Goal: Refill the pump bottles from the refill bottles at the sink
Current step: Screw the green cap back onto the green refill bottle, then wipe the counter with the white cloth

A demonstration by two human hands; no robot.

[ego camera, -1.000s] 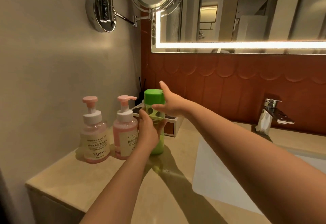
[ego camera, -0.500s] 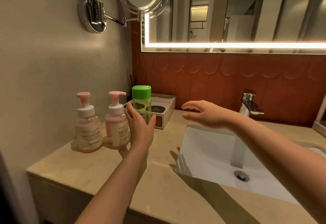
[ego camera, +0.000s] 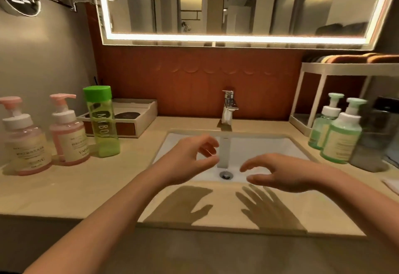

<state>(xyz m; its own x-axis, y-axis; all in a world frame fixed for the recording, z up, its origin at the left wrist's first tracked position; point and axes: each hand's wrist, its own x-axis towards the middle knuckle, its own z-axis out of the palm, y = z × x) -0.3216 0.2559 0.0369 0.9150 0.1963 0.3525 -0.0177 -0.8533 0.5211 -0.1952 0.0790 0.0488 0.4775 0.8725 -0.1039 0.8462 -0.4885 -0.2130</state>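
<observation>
1. Left hand [ego camera: 190,161], right hand [ego camera: 280,176]: both empty, fingers loosely curled and spread, hovering over white rectangular sink basin [ego camera: 269,146].
2. Tall translucent green refill bottle, green cap on [ego camera: 101,122]: upright on beige countertop [ego camera: 75,187], just right of two pink-pump soap bottles [ego camera: 45,135].
3. Two green-pump soap bottles [ego camera: 334,131]: far right, beside dark smoky container [ego camera: 375,135].
4. Advised handling: steady chosen pump bottle with one hand, unscrew with other; pour slowly.
</observation>
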